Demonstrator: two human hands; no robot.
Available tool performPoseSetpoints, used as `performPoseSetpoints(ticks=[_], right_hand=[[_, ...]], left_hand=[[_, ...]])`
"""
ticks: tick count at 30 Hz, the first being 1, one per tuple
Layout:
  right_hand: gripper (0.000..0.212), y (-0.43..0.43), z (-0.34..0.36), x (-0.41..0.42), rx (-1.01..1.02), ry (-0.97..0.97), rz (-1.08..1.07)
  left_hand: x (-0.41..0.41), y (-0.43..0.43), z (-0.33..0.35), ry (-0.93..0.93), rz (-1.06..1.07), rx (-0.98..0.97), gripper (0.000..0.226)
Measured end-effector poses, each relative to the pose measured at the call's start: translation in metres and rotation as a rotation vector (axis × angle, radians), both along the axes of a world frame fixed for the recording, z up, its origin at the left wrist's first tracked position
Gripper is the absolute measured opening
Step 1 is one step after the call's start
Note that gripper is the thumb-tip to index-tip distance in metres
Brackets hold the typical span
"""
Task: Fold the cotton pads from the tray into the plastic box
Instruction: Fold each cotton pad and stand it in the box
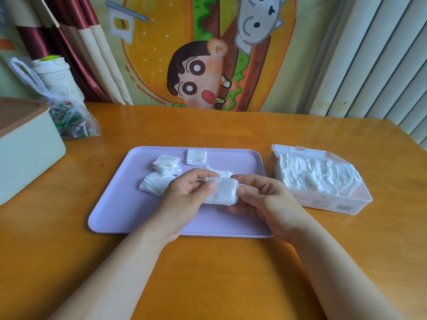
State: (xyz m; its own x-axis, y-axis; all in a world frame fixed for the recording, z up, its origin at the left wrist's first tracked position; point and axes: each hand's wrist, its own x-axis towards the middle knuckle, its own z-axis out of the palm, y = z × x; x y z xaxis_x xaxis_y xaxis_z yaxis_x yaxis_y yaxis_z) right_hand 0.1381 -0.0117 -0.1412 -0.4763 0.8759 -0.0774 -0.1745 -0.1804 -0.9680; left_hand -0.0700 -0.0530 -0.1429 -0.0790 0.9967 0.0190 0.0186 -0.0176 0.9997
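Held a cotton pad (221,191) above the tray (115,211), pinched at each edge by left hand (184,199) and right hand (265,204), probably to press the fold flat. Worked with the open plastic box (346,204) just beside, likely for easy dropping.

Glossy orange-brown wooden bench (208,273) carrying five things.
A lilac tray (120,204) lies flat at the middle. Just right of it, not touching, stands a white plastic box (342,205), open at the top. At the left edge sits a pale green case (27,162) with a brown top. Behind the case is a clear bag (74,121) of small packets, with a white cup (57,75) beside it at the back.
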Motion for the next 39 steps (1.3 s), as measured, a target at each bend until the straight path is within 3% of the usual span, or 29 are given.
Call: performPoseSetpoints(ticks=[4,9,12,15,25,28,32,39], right_hand=[[0.024,-0.001,0.001,-0.003,0.018,-0.046,-0.050],[0.026,0.003,0.001,-0.009,0.003,-0.137,-0.313],[0.023,0.005,0.007,-0.005,-0.038,-0.116,-0.378],[0.014,0.005,0.014,-0.002,-0.121,-0.060,-0.332],[0.026,0.002,0.017,-0.010,-0.367,0.014,-0.250],[0.026,0.001,0.014,-0.009,-0.321,0.000,-0.227],[0.003,-0.003,0.017,-0.009,-0.255,-0.038,-0.246],[0.004,-0.012,0.030,-0.013,-0.166,-0.059,-0.065]], left_hand=[[0.001,0.001,-0.001,-0.027,0.057,-0.001,0.016],[-0.003,0.005,-0.001,-0.131,0.277,-0.030,0.019],[-0.001,0.005,0.000,-0.101,0.338,-0.052,0.017],[0.001,0.004,0.001,-0.101,0.310,-0.059,0.013],[0.002,0.002,0.004,-0.106,0.237,-0.089,0.010],[0.002,0.002,0.004,-0.105,0.230,-0.086,0.010],[0.003,0.001,0.004,-0.092,0.234,-0.083,0.012],[0.004,0.000,0.007,-0.090,0.190,-0.096,0.016]])
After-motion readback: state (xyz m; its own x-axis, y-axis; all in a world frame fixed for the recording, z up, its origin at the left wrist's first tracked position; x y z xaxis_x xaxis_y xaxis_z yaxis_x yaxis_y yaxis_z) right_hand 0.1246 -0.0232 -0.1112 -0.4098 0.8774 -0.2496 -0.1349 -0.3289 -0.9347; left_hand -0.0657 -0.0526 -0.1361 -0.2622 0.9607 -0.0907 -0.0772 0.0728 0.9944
